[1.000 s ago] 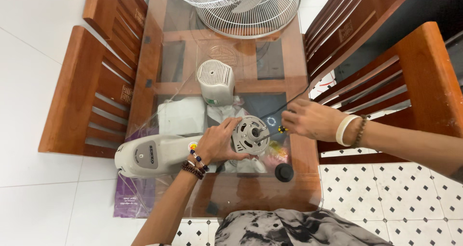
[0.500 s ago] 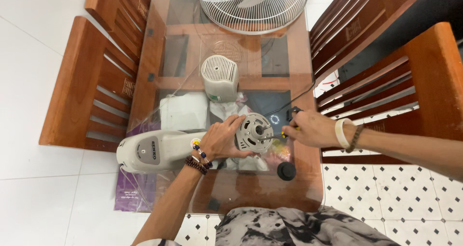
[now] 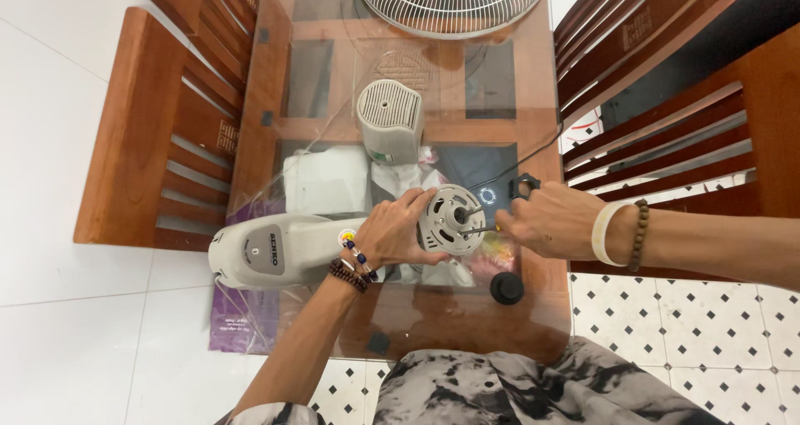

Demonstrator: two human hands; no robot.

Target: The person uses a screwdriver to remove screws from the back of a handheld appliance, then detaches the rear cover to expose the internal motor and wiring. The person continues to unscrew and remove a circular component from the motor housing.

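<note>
on glass table [image 3: 533, 108]: one fan motor [image 3: 451, 219] gripped by left hand [image 3: 396, 233]; right hand [image 3: 550, 222] pinching one screwdriver [image 3: 482, 227].

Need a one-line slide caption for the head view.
Left hand steadies fan motor on glass table; right hand works screwdriver.

Bare tabletop [image 3: 433, 317] lies near the person, while the grey motor cover [image 3: 389, 131] and fan grille [image 3: 454, 0] crowd the far end.

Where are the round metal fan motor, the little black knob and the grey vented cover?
round metal fan motor [image 3: 446, 219], head view, front face.
little black knob [image 3: 507, 287], head view, top.
grey vented cover [image 3: 389, 121], head view, slotted top.
</note>
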